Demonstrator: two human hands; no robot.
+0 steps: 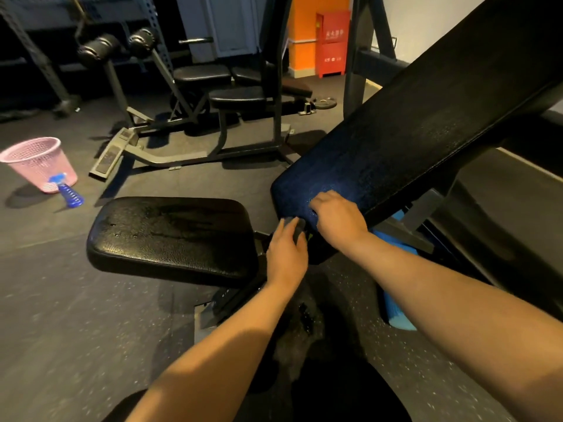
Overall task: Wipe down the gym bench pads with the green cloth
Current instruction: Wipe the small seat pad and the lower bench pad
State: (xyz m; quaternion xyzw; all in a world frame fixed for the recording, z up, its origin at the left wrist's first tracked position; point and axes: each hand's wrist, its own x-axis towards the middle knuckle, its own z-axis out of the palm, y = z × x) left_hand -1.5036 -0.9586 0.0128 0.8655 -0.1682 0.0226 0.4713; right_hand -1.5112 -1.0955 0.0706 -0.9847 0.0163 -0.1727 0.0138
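Position: both hands work at the junction between the two pads. The right hand [339, 219] rests on the lower end of the inclined back pad [411, 141], knuckles up and fingers bent down onto the surface. Whether they pinch anything cannot be determined. The left hand [286, 257] sits just below it, fingers wrapped over a grey object [295, 224] in the gap, possibly an adjustment knob.

The green cloth is not plainly visible. It may lie under the right palm, but the dim light prevents confirmation.

Orientation: the back pad's long axis runs from the right hand's fingers upward and to the right, away from the person. The seat pad [170, 236] lies flat to the left of the left hand.

Judgement: the right hand is nearer the back pad, so a stroke there would travel up-right along that axis.
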